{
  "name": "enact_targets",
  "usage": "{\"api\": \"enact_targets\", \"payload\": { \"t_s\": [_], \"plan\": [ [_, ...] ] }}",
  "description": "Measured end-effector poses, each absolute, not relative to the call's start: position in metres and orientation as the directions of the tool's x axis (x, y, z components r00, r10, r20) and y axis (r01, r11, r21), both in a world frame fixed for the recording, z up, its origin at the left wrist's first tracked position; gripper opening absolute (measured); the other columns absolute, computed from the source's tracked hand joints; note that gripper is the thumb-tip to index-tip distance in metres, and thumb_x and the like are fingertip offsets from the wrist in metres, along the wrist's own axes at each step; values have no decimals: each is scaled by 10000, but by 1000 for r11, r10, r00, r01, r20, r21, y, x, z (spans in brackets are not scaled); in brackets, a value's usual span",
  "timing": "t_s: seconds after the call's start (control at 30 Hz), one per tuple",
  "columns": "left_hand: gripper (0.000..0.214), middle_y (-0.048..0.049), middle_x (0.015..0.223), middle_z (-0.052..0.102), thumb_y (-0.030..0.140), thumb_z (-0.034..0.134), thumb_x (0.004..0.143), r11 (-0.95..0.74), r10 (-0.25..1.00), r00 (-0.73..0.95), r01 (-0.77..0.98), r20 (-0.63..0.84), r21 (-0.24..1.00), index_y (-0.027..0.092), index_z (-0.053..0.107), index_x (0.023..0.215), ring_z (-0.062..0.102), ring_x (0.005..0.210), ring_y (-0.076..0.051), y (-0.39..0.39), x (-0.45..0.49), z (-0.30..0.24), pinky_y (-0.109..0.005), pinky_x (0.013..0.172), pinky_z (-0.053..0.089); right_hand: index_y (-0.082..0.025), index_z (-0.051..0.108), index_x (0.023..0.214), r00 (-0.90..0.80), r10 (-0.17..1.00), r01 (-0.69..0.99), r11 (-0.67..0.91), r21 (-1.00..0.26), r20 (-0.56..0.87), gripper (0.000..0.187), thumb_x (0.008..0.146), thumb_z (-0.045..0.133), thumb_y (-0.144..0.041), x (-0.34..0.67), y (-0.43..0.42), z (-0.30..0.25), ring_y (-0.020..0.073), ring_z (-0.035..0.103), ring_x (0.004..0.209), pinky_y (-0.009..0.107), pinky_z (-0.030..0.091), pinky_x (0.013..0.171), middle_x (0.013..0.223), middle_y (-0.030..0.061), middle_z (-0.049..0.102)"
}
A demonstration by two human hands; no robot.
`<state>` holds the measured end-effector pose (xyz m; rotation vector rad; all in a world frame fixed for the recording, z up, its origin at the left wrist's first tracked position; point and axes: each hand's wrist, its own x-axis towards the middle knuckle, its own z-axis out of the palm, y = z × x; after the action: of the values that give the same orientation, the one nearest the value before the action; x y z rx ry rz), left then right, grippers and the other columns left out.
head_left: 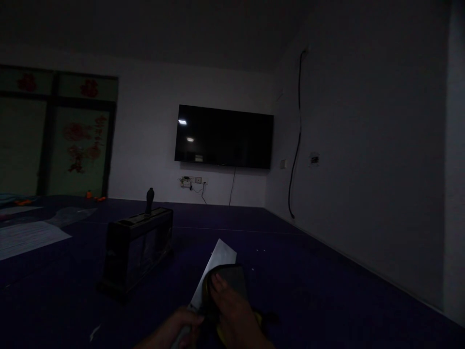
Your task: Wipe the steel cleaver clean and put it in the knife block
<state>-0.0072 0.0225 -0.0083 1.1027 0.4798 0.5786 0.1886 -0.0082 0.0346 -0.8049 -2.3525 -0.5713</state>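
In the dim head view, a knife with a broad, pale, shiny blade (pixel 221 251) points away from me. My left hand (pixel 183 325) is closed around its light handle at the bottom. My right hand (pixel 234 308) presses a dark grey cloth (pixel 235 277) with yellow edging against the blade, its fingers lying together on the fabric. The cloth covers the blade's middle and right side. To the left stands a dark knife block (pixel 143 242) with see-through sides, a black handle (pixel 149 199) sticking up from its top slot.
The purple-blue tabletop (pixel 308 286) runs up to the wall. Printed paper (pixel 31 237) and clear plastic wrap (pixel 72 215) lie at the left, with small orange items (pixel 100 198) behind. A television (pixel 224 137) and a hanging black cable (pixel 298 140) are on the walls.
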Motion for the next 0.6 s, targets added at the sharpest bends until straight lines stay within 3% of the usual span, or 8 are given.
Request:
{"api": "enact_targets", "payload": {
  "t_s": [0.17,0.3,0.4,0.5,0.6],
  "plan": [
    [492,118,355,332,507,442,879,262,656,753,-161,-53,952,172,451,518,264,288,-41,28,-6,-18,-184,359,276,-63,448,1314,-721,365,588,772,242,589,688,632,392,15,185,-14,41,208,273,1334,375,363,1037,1393,137,406],
    [453,112,313,327,481,458,869,236,658,751,-138,-53,962,172,503,541,250,259,-52,28,-5,-16,-189,338,239,-92,336,1398,-624,483,691,708,146,614,786,624,393,37,184,-12,37,214,256,1340,382,363,1040,1435,120,340],
    [457,75,262,306,420,507,832,200,682,731,-154,-24,968,180,475,445,256,247,-62,28,-3,-13,-193,326,186,-79,297,1414,-537,560,765,638,85,631,795,638,366,73,184,-6,32,220,237,1347,391,356,1047,1448,130,309],
    [490,53,264,313,388,536,818,183,684,729,-155,-13,971,177,429,389,276,264,-58,26,-3,-10,-189,333,205,-80,315,1405,-526,576,780,619,87,626,785,639,343,90,186,-1,28,223,228,1348,404,354,1047,1446,133,313],
    [430,77,351,375,413,522,854,202,656,754,-133,-33,970,155,499,510,315,305,-50,23,-6,-4,-182,359,283,-56,356,1380,-556,553,765,632,122,620,784,610,349,90,186,-1,29,228,231,1345,408,351,1046,1434,148,332]
  ]
}}
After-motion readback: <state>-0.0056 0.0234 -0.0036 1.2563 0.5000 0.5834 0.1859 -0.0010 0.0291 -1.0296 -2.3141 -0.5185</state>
